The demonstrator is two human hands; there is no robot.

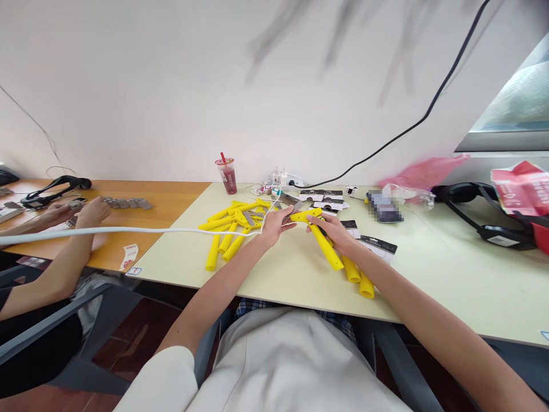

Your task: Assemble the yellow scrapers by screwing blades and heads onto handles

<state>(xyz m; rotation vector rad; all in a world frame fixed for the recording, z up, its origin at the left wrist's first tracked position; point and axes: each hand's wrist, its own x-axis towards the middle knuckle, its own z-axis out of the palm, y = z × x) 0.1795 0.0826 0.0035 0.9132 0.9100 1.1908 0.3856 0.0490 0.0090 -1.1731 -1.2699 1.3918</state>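
At the far left, a co-worker's hands [94, 213] are held over an orange table [171, 201], near a headset [55, 191] and a row of grey pieces [128, 203]. A white cable [150, 231] is stretched across toward the pale table [441, 274], where a cup [228, 177] is stood by the wall and yellow scrapers [238, 216] are heaped. Beside the heap, the left hand [275, 226] is brought to the head of another scraper [326, 246]; whether anything is gripped by it cannot be told. That scraper, tilted above the table, is gripped near its head by the right hand [338, 233]. Two handles [351, 270] are seen below the right forearm. Cards [380, 247] are laid nearby; further right, a pink bag [433, 171] and second headset [500, 234] are placed.
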